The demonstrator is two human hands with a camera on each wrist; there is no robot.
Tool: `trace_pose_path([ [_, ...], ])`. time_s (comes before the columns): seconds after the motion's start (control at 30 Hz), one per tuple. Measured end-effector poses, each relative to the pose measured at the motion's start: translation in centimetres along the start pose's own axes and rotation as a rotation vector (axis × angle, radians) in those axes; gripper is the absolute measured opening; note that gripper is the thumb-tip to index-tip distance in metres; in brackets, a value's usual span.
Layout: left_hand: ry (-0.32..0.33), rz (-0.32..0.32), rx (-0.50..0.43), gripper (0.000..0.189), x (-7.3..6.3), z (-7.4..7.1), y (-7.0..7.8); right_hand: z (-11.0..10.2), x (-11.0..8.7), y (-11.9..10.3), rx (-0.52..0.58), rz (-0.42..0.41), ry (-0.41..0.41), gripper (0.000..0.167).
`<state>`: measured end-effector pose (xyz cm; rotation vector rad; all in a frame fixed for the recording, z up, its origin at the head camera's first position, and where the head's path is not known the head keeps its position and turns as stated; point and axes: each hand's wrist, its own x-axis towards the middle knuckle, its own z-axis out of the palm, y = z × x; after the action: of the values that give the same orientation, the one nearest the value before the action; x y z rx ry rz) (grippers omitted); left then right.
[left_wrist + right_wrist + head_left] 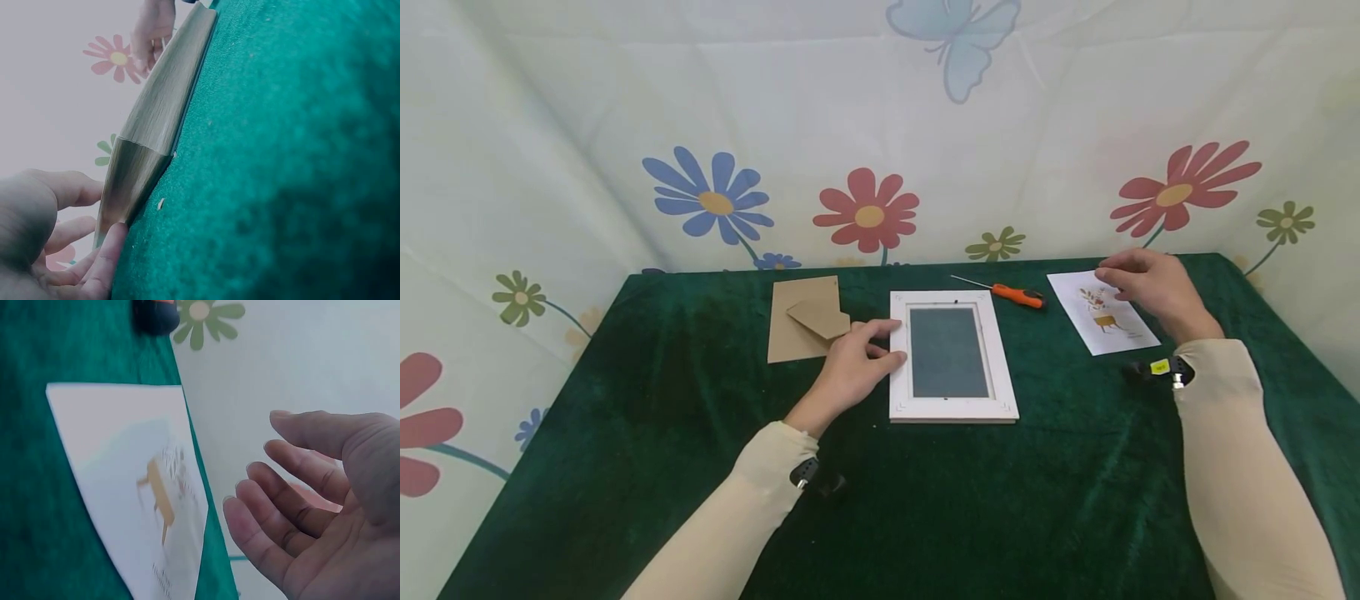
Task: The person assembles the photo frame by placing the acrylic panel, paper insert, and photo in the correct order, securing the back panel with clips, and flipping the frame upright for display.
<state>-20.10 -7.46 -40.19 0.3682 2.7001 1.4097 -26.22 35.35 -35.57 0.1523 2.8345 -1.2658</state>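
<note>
Touches left border of white frame with left hand; has those fingers spread apart, tips resting against the rim. Shows frame lying flat on green-covered counter, just right of left fingers (displays wood-grain side in left wrist view) and well left of right fingers.

Hovers right hand over far edge of white picture sheet; has those fingers loosely bent, thumb apart from rest, with a gap above paper in right wrist view. Places sheet flat right below right fingers, brown drawing face up (can't read small print).

Puts brown board just left of left fingers, with smaller brown stand piece lying on top, very near knuckles (can't tell if touching). Leaves orange-handled screwdriver between both sets of fingers, beyond frame, shaft pointing left. Runs flower-print backdrop behind, beyond all fingers.
</note>
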Motion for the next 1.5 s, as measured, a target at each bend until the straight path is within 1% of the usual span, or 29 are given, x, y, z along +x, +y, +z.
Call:
trace_pose_path([
  [0.3,-0.001,-0.001,0.003,0.052,0.0,0.0,0.2,-0.6,0.0,1.3,0.008,0.040,0.011,0.073],
  [0.53,-0.008,-0.010,0.000,0.052,0.0,0.0,0.1,-0.8,-0.1,2.2,-0.010,0.063,0.028,0.070],
  [0.77,-0.003,0.006,-0.003,0.052,0.0,-0.1,0.1,-0.9,0.0,3.0,-0.043,0.114,0.003,0.074],
  [0.9,-0.004,0.004,-0.006,0.053,0.0,-0.1,0.1,-1.0,0.1,3.3,-0.068,0.134,-0.010,0.074],
  [1.17,-0.004,0.000,-0.011,0.053,-0.1,-0.1,0.2,-0.9,0.3,3.7,-0.132,0.138,-0.023,0.071],
  [1.5,-0.003,0.001,-0.008,0.053,-0.1,0.0,0.0,-0.8,0.2,3.4,-0.176,0.133,-0.055,0.067],
])
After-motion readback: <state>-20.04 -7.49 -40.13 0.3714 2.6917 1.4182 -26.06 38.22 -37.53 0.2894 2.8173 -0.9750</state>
